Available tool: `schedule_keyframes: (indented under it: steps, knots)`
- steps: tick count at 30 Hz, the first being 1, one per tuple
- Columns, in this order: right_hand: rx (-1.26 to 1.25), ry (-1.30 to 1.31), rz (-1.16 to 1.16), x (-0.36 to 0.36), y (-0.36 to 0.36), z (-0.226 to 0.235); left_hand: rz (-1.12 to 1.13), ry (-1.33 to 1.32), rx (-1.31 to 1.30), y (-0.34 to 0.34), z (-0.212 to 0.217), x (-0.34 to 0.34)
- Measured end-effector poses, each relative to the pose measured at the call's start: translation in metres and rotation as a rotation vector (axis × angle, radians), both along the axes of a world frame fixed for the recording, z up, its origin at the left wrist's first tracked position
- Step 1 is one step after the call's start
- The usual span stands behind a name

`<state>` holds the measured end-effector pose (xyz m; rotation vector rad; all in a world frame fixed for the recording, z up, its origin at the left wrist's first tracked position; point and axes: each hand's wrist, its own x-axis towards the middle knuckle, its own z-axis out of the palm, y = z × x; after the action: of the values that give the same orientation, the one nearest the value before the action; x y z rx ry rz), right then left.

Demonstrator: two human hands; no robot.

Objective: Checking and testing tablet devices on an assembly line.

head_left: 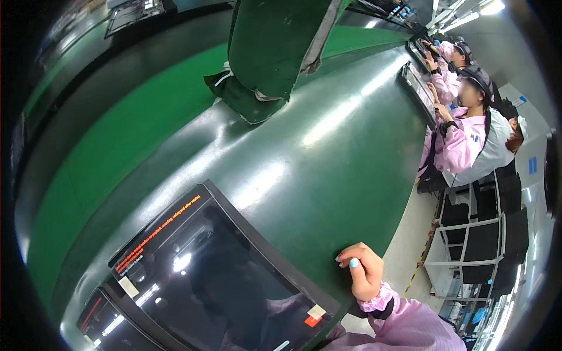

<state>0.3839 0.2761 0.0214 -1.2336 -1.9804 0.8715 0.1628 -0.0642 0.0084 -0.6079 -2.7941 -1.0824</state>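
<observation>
My right hand (364,272) is at the edge of the green table, just beyond the right corner of a tablet. Its fingers are loosely curled in toward the thumb, and I see nothing in them. A pink sleeve and a dark wristband cover the wrist. The large black tablet (219,275) lies face up before me, its screen dark with lines of red text along one side and small pale and red stickers near its corners. A second such device (114,324) lies against its left side, partly cut off. My left hand is not in view.
A green mat-like piece (272,52) with frayed edges rises at the far side of the green table (345,169). Along the right edge, people in pink (468,137) handle flat panels (418,96). White-framed racks (468,251) stand on the floor at right.
</observation>
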Motion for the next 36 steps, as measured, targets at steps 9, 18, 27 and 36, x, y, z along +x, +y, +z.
schedule_keyframes:
  steps: [9,18,27,36]
  knots:
    - [-0.012,-0.030,-0.045,0.000,0.001,0.002,0.067,-0.051,-0.006,0.007,0.006,0.003]
    - [-0.024,0.045,-0.093,-0.001,-0.001,-0.004,0.072,-0.114,0.264,0.002,0.008,0.000]
    - [0.109,0.003,-0.061,-0.009,-0.015,0.001,0.014,-0.270,0.397,-0.012,0.020,-0.010]
    - [0.197,-0.060,-0.027,-0.006,-0.019,-0.001,-0.138,-0.178,0.353,-0.022,0.021,-0.016]
